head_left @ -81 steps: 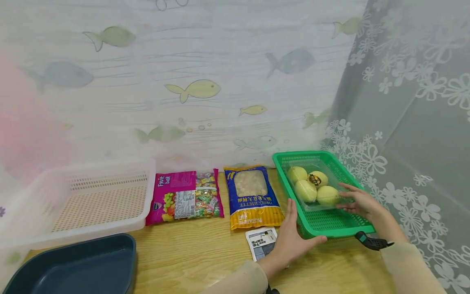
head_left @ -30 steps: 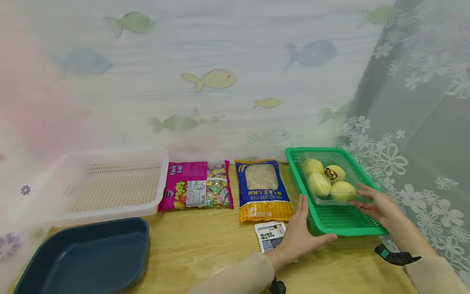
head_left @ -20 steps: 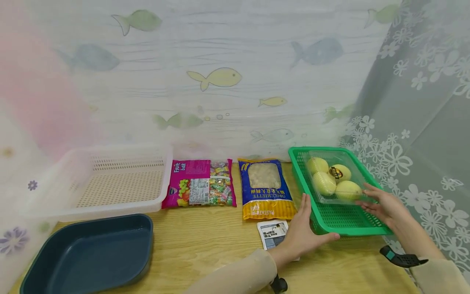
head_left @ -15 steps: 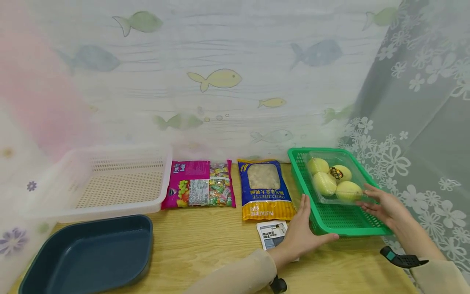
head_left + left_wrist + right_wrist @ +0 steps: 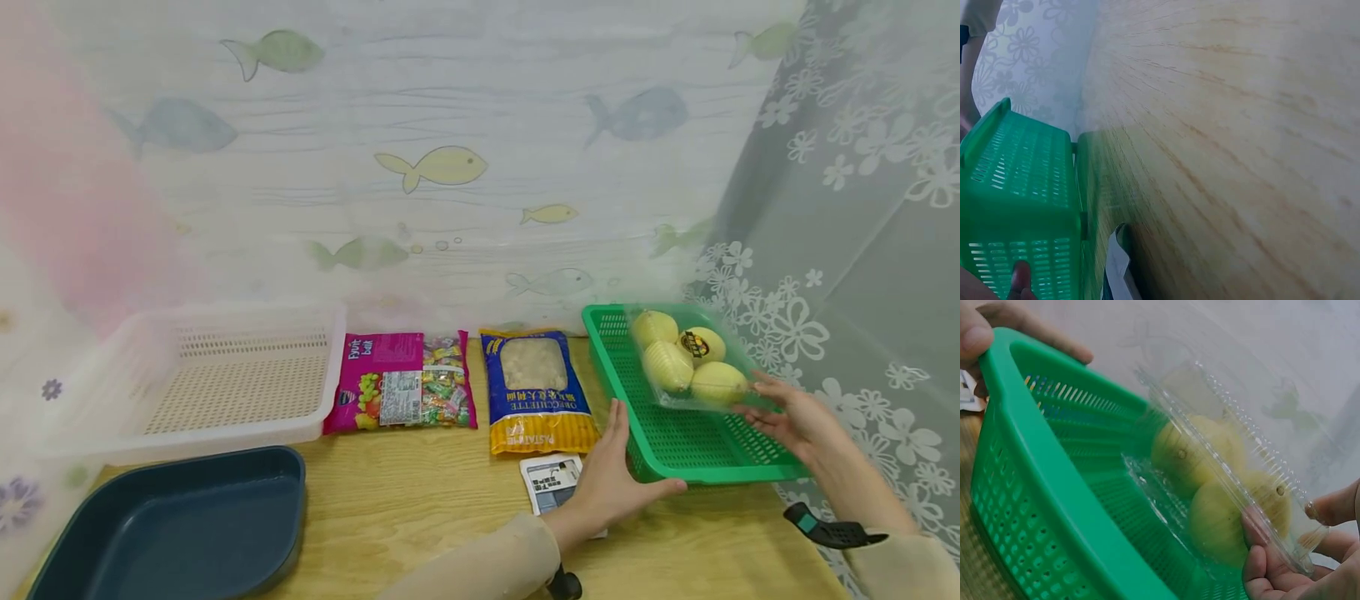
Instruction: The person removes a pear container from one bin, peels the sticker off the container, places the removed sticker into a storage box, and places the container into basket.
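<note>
A clear plastic box of yellow-green round fruit (image 5: 692, 357) sits tilted inside the green basket (image 5: 705, 477) at the right. My right hand (image 5: 802, 425) pinches the box's near right edge between thumb and fingers, as the right wrist view shows with the clear box (image 5: 1260, 534). My left hand (image 5: 609, 485) rests against the basket's near left corner, thumb and fingers spread along two sides. In the left wrist view, one of its digits touches the slotted wall of the basket (image 5: 1029, 162). One fruit carries a dark round label.
Left of the basket lie a blue and yellow pasta bag (image 5: 534, 390), a pink candy bag (image 5: 401, 382) and a small white packet (image 5: 553, 477) partly behind my left hand. Further left stand a white basket (image 5: 336, 367) and a dark blue tray (image 5: 292, 517). A patterned curtain hangs behind.
The fruit box has shifted right within the basket and tilted more, with my right hand holding its edge. My left hand keeps its place at the basket's corner. The head view shifted slightly.
</note>
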`<act>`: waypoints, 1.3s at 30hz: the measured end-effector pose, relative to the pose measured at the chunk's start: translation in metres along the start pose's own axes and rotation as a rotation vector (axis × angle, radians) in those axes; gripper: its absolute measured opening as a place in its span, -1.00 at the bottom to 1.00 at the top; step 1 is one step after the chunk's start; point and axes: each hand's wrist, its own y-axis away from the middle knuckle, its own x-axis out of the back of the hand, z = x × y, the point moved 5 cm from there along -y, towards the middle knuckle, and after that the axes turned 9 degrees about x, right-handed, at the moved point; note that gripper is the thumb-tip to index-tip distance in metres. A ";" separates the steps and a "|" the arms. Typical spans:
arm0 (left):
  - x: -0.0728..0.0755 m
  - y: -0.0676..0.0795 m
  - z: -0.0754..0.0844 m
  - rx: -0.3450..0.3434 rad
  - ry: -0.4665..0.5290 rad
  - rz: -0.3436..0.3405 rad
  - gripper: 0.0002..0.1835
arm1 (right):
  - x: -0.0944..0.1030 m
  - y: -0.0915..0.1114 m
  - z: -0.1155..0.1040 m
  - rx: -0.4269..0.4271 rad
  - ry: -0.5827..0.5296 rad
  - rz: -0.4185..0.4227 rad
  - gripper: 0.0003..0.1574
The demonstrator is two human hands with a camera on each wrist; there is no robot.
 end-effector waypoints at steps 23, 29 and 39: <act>0.004 0.002 0.001 -0.007 -0.001 -0.017 0.34 | -0.001 0.016 -0.040 0.042 -0.359 0.010 -0.51; 0.021 0.001 -0.002 -0.028 0.055 -0.126 0.26 | -0.002 0.021 -0.040 0.027 -0.301 0.011 -0.32; 0.065 -0.015 -0.009 0.041 0.140 -0.126 0.15 | -0.007 0.030 -0.042 0.088 -0.197 -0.048 -0.11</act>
